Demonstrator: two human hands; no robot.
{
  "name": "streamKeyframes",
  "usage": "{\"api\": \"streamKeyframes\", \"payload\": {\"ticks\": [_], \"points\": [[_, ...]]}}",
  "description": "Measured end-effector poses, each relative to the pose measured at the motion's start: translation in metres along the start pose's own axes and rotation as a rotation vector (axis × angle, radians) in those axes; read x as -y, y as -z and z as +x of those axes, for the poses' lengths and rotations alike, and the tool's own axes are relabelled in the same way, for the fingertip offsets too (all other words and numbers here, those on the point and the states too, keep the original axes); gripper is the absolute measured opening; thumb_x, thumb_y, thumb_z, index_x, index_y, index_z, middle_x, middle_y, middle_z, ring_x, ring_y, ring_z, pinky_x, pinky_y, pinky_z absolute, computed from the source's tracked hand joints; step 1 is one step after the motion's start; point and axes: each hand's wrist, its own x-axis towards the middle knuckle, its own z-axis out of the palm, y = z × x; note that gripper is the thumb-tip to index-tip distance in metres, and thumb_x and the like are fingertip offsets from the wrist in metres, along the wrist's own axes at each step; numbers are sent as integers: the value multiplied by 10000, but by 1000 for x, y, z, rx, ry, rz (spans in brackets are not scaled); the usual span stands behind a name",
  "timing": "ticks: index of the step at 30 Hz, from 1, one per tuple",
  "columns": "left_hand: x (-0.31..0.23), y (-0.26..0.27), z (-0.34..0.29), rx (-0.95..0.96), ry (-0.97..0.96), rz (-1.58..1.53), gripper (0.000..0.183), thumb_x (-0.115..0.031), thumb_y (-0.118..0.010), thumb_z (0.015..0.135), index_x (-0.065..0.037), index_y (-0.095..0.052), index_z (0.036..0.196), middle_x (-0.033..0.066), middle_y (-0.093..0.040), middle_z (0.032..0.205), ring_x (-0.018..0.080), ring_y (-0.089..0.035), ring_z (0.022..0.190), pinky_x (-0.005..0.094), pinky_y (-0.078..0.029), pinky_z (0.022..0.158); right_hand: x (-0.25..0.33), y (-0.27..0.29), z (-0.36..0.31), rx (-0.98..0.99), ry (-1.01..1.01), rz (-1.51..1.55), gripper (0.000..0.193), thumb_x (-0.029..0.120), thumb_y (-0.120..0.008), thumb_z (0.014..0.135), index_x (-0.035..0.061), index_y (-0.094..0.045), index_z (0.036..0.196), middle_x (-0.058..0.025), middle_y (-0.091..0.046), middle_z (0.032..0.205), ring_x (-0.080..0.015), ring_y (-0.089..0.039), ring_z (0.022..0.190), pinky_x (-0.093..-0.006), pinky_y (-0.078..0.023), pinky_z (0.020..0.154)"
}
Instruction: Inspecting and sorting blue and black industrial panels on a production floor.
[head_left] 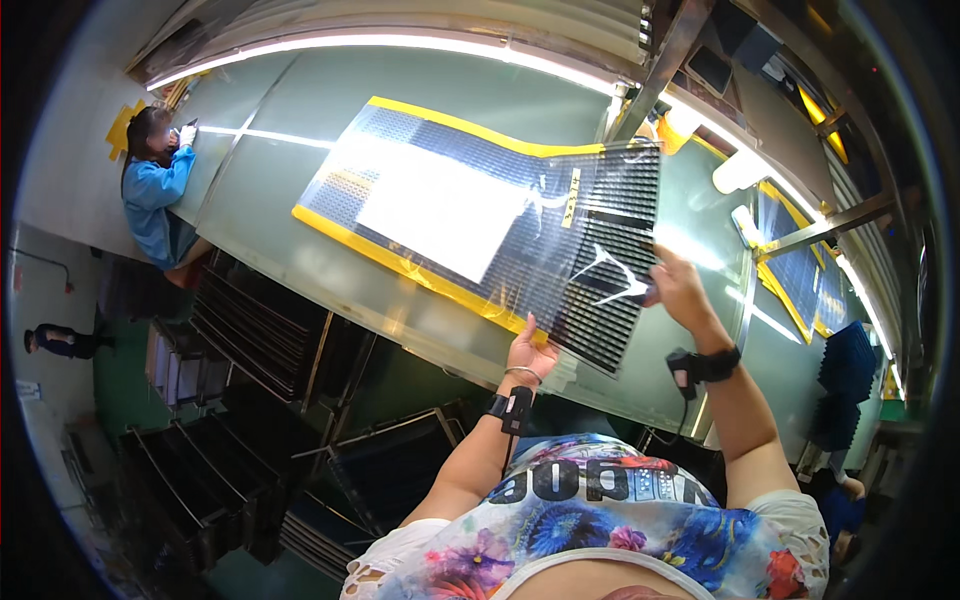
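A clear plastic sheet [400, 128] with yellow strips along its long edges lies slantwise on the pale green table. A white rectangle [430, 222] shows on its middle. At its right end is a black gridded panel [612, 225], crossed by bright reflections and raised somewhat off the table. My right hand [682, 287] grips the right edge of this panel, its fingertips partly hidden. At the near yellow edge, my left hand [530, 352] pinches the clear sheet with its thumb on top; the other fingers are mostly hidden underneath.
The long green table [270, 190] runs to the far left, where a person in blue [158, 195] sits. Metal posts [660, 70] and light tubes cross behind. Another yellow-edged sheet [800, 265] lies at right. Black racks [250, 325] stand below the near table edge.
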Motion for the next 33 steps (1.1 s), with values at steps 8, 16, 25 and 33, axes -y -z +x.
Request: {"api": "streamKeyframes", "payload": {"ticks": [8, 16, 25, 33], "points": [[-33, -15, 6, 0, -247, 51, 223, -232, -596, 827, -57, -580, 965, 71, -632, 963, 235, -594, 921, 384, -467, 852, -28, 148, -119, -233, -224, 171, 405, 66, -481, 839, 26, -437, 1241, 48, -395, 584, -42, -372, 478, -194, -321, 429], [14, -10, 5, -148, -206, 347, 292, -188, -554, 864, -14, -512, 1095, 95, -580, 1078, 220, -572, 952, 336, -467, 854, -44, 239, -241, -320, -281, 276, 285, 27, -483, 832, 18, -537, 1112, 31, -572, 774, -29, -463, 560, -158, -357, 502], [100, 36, 33, -471, -583, 693, 239, -37, -573, 817, -3, -533, 1050, 131, -588, 1005, 236, -592, 855, 359, -501, 731, -180, 382, -365, -469, -313, 108, 330, 120, -491, 882, -26, -474, 1178, -48, -524, 1089, -116, -503, 962, -241, -391, 863], [80, 23, 48, -506, -949, 727, 220, 10, -505, 823, 22, -546, 1039, 82, -599, 937, 192, -577, 789, 311, -475, 708, -218, 444, -451, -562, -302, -81, 351, 109, -424, 907, -12, -431, 1236, -107, -489, 1203, -191, -474, 1085, -291, -362, 943]]}}
